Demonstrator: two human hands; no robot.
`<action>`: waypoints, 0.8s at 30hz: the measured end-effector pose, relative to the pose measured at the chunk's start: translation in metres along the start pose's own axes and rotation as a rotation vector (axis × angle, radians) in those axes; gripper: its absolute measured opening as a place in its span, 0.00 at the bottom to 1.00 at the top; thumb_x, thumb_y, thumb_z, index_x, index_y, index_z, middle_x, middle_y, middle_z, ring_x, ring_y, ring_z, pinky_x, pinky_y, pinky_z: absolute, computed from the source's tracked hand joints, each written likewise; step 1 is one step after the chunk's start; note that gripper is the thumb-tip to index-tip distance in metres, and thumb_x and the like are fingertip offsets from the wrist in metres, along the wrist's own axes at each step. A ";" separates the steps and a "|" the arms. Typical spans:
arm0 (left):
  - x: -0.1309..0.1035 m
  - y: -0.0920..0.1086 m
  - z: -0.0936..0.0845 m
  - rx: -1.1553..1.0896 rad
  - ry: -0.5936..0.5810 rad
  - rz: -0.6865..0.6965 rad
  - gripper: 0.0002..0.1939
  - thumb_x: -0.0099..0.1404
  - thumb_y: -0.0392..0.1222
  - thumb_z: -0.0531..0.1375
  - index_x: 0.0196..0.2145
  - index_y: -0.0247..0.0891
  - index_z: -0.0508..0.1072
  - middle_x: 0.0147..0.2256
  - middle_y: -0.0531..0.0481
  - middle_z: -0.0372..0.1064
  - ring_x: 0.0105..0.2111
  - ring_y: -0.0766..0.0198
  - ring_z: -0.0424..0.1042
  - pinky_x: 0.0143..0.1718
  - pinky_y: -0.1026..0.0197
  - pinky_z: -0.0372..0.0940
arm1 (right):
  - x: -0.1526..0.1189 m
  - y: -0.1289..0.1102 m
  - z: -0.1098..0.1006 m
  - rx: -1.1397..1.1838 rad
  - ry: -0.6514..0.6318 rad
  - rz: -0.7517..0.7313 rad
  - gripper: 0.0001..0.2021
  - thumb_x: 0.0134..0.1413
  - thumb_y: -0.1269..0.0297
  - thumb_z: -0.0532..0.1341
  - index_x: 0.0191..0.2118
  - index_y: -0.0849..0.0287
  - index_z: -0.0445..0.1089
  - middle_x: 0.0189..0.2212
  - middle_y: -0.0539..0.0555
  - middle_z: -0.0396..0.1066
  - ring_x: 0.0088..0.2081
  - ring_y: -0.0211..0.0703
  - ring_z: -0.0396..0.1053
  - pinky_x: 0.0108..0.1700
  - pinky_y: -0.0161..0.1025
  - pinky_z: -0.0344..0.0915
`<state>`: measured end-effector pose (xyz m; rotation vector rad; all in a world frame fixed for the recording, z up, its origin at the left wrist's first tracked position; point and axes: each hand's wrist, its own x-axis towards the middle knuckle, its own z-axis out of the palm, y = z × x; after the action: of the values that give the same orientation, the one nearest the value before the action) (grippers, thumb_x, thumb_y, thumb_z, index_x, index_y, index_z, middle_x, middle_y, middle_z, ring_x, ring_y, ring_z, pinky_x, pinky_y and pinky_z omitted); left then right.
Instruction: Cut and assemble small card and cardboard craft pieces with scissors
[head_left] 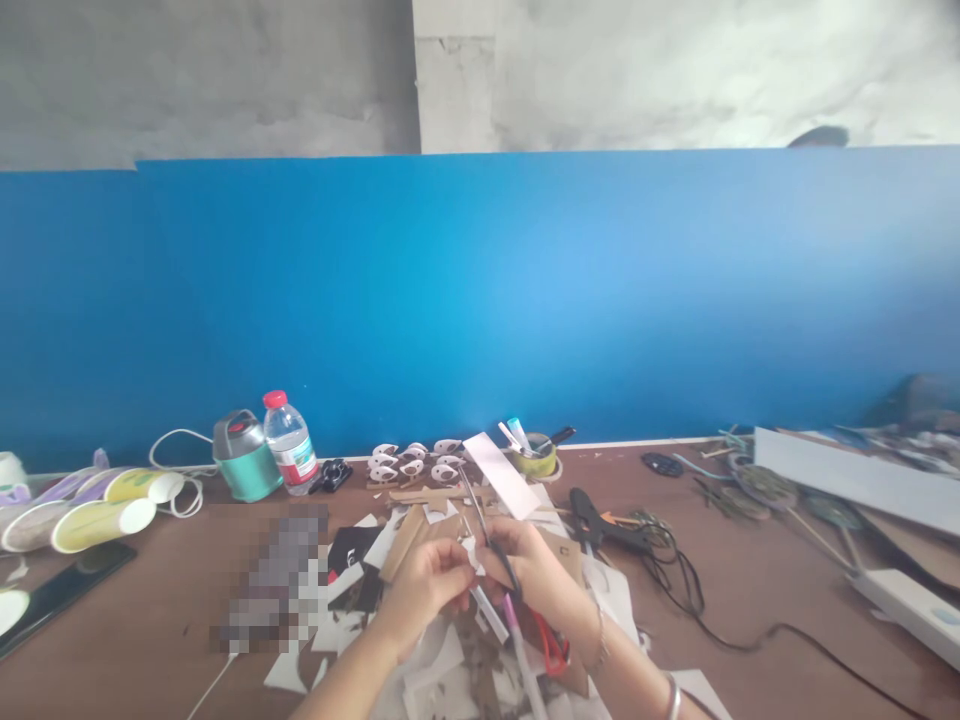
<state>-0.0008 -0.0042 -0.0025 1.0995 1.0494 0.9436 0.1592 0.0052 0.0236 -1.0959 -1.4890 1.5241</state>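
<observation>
My left hand (437,577) pinches a small white paper piece (472,552) between thumb and fingers, at the lower middle of the head view. Close beside it on the right, my right hand (517,565) is closed around dark-handled scissors (501,557), whose blades point up and away. Under both hands lies a pile of white paper scraps (439,665) and cardboard pieces. A purple-capped pen (517,630) and a red-handled tool (553,645) lie just below my right hand. A white paper strip (501,474) rests beyond the scissors.
Several white cut-outs (412,466) stand near the blue partition (450,300). A water bottle (291,445) and teal container (246,460) are at the left back, paper cups (105,525) farther left. A black glue gun (607,525) with a cable lies right.
</observation>
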 end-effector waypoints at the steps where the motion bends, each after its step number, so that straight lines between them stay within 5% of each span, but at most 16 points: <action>1: 0.000 0.000 0.000 -0.018 -0.003 -0.001 0.11 0.48 0.43 0.66 0.23 0.36 0.68 0.20 0.53 0.68 0.19 0.68 0.64 0.21 0.66 0.53 | -0.001 -0.002 0.000 0.008 0.018 0.004 0.11 0.42 0.59 0.64 0.29 0.61 0.66 0.13 0.44 0.61 0.16 0.32 0.58 0.20 0.30 0.52; 9: -0.001 0.000 0.006 -0.091 0.039 0.013 0.15 0.50 0.50 0.67 0.22 0.37 0.68 0.17 0.55 0.65 0.19 0.69 0.61 0.23 0.65 0.52 | -0.003 -0.009 0.004 0.088 0.068 0.003 0.13 0.41 0.58 0.64 0.29 0.60 0.62 0.12 0.42 0.59 0.15 0.31 0.57 0.20 0.30 0.49; 16: 0.000 -0.001 0.001 -0.109 0.215 0.109 0.17 0.51 0.53 0.66 0.22 0.38 0.68 0.18 0.58 0.58 0.21 0.69 0.58 0.24 0.66 0.53 | -0.004 -0.002 0.010 -0.009 0.008 -0.046 0.07 0.42 0.68 0.60 0.31 0.59 0.62 0.18 0.43 0.63 0.20 0.32 0.58 0.22 0.29 0.53; 24: -0.009 0.011 0.009 -0.218 0.207 0.085 0.12 0.55 0.49 0.63 0.23 0.39 0.68 0.22 0.55 0.65 0.23 0.66 0.66 0.25 0.66 0.58 | -0.003 0.017 0.015 -0.204 -0.064 -0.142 0.06 0.43 0.72 0.58 0.30 0.59 0.59 0.21 0.43 0.57 0.24 0.32 0.55 0.25 0.30 0.51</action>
<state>0.0047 -0.0127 0.0107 0.8847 1.0442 1.2294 0.1478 -0.0044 0.0065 -1.0393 -1.7582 1.3434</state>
